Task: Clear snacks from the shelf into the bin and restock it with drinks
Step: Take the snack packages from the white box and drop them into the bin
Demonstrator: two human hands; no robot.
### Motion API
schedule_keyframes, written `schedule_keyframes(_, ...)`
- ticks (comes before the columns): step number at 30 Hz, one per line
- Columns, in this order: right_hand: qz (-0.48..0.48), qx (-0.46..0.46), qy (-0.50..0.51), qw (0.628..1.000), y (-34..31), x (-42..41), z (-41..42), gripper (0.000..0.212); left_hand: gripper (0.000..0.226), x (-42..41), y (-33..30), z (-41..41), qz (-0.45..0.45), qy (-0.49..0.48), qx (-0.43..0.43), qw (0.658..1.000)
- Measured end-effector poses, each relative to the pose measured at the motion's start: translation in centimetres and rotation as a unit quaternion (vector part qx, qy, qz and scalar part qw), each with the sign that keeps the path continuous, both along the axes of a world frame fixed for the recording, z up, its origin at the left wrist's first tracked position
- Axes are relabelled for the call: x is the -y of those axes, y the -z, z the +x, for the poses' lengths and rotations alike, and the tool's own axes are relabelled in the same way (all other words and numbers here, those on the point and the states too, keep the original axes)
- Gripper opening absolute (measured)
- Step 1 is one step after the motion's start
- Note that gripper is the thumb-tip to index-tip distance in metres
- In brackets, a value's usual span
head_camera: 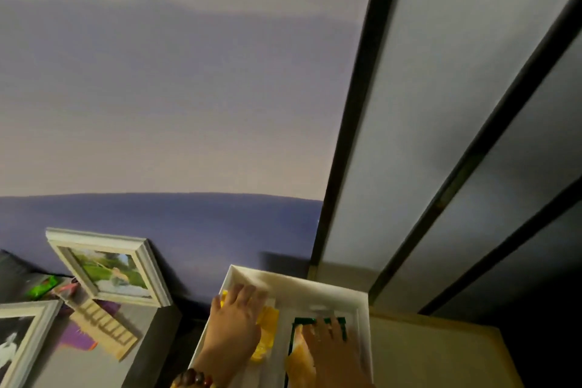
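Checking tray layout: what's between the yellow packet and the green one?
Head view: a white divider strip of the white tray runs between the yellow packet and the green packet. Nothing else there.

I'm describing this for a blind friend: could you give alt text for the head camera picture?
Two bare hands reach into a white tray: the left hand rests on a yellow packet, the right hand on a green packet. To the left, two framed pictures stand below a purple wall.
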State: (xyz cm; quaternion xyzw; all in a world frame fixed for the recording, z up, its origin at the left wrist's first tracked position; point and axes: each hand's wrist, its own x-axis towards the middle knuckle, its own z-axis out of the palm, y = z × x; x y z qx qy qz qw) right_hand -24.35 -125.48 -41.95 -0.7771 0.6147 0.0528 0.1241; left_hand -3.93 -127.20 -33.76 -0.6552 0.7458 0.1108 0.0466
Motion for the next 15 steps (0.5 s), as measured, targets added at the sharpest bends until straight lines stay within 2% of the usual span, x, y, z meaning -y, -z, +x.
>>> schedule_keyframes(2, 0.047, 0.02, 0.038, 0.998, 0.8, 0.8, 1.0, 0.084, 0.06, 0.4, 0.5, 0.4, -0.025, 0.03, 0.001, 0.999)
schedule_keyframes(3, 0.053, -0.003, 0.048, 0.997, 1.2, 1.1, 1.1, 0.094, 0.061, 0.5, 0.7, 0.5, -0.031, 0.045, 0.015, 0.998)
schedule_keyframes(5, 0.126, -0.075, 0.0, 0.989, -1.2, 1.1, 1.6, 0.09, 0.052, 0.8, 1.4, 0.6, -0.063, 0.064, 0.016, 0.996)
schedule_keyframes(6, 0.139, -0.093, -0.035, 0.985, -1.9, 1.0, 1.8, 0.083, 0.045, 0.8, 1.6, 0.7, -0.073, 0.068, 0.014, 0.995)
schedule_keyframes(8, 0.124, -0.114, -0.041, 0.985, -1.8, 1.3, 1.9, 0.071, 0.034, 0.9, 1.8, 1.0, -0.073, 0.078, 0.017, 0.994)
schedule_keyframes(11, 0.114, -0.122, 0.013, 0.986, -1.5, 1.1, 2.2, 0.06, 0.026, 0.9, 0.4, 0.7, -0.03, 0.072, 0.014, 0.997)
schedule_keyframes(12, 0.11, -0.138, 0.064, 0.982, -1.8, 1.4, 2.4, 0.056, 0.028, 1.0, 0.4, 0.8, -0.043, 0.075, 0.025, 0.996)
schedule_keyframes(13, 0.112, -0.143, 0.167, 0.969, -2.8, 1.5, 1.8, 0.051, 0.03, 1.0, 0.3, 0.8, -0.047, 0.074, 0.025, 0.996)
schedule_keyframes(14, 0.049, -0.162, 0.239, 0.956, -4.0, 1.0, 1.2, 0.057, 0.03, 1.1, 0.0, 0.8, -0.048, 0.067, 0.016, 0.996)
schedule_keyframes(15, 0.065, -0.129, 0.176, 0.974, -4.6, 0.6, 1.1, 0.074, 0.028, 1.2, -0.8, 0.9, -0.049, 0.057, -0.003, 0.997)
